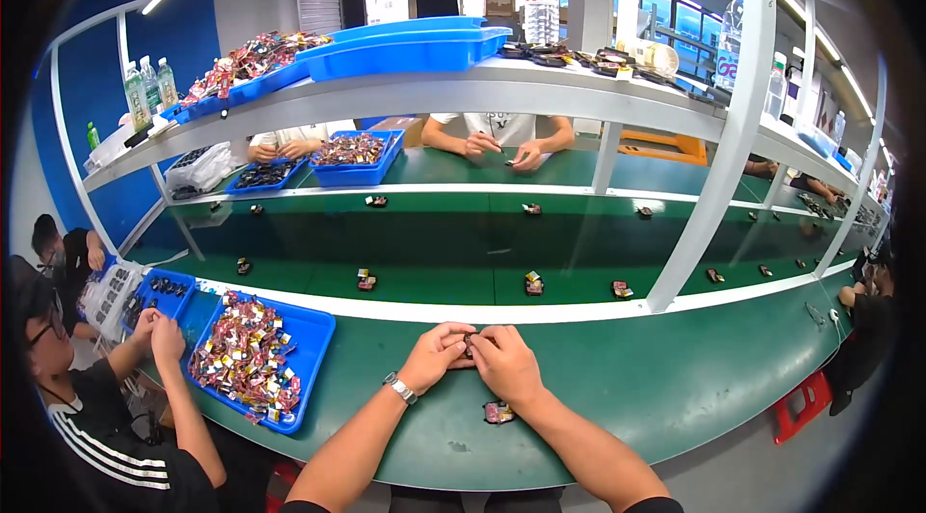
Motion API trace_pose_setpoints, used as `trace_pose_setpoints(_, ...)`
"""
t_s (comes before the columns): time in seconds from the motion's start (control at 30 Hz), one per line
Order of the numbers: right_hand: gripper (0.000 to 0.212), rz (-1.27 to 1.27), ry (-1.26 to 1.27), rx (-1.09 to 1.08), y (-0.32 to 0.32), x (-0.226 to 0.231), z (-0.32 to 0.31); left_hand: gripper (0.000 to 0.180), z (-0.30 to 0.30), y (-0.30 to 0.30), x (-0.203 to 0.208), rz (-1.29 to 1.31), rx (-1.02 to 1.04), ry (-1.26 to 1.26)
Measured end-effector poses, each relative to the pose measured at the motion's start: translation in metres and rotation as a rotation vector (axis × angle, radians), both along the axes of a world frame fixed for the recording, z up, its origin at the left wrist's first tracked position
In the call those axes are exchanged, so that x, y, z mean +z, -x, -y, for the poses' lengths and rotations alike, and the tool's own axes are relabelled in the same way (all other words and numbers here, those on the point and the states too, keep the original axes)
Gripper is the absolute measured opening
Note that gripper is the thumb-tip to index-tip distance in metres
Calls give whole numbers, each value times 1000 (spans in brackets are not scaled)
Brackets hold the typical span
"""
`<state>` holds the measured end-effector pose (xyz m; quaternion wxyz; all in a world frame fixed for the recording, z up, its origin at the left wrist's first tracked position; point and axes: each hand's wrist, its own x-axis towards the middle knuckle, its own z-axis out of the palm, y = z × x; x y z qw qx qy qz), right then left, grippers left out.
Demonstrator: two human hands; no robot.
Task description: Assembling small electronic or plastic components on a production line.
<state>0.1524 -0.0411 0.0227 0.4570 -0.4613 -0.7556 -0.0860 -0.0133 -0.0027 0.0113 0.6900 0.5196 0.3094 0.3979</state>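
Observation:
My left hand [434,361], with a watch at the wrist, and my right hand [507,366] meet over the green table. Between their fingertips they pinch a small dark piece [470,346], mostly covered by the fingers. Just below my right hand, on the tabletop, lies a small electronic assembly [498,412] with a dark casing and reddish parts. To the left of my hands a blue tray [321,339] holds a heap of small red, yellow and white electronic parts [246,359].
Beyond a white rail, small assemblies [534,283] sit spaced along a green conveyor belt [434,243]. A white post [709,137] and an overhead shelf [434,89] with blue trays stand ahead. A co-worker [106,417] sits close at left; another person [497,132] works across.

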Motion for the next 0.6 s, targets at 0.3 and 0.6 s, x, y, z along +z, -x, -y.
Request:
trace_pose_setpoints(0.3, 9, 2, -46, -23, 3, -5, -1, 26, 2, -1, 1, -12, 14, -12)
trace_pose_setpoints(0.6, 13, 99, -117, -57, -1, 2, -1, 26, 4, -3, 4, -4, 35, -21)
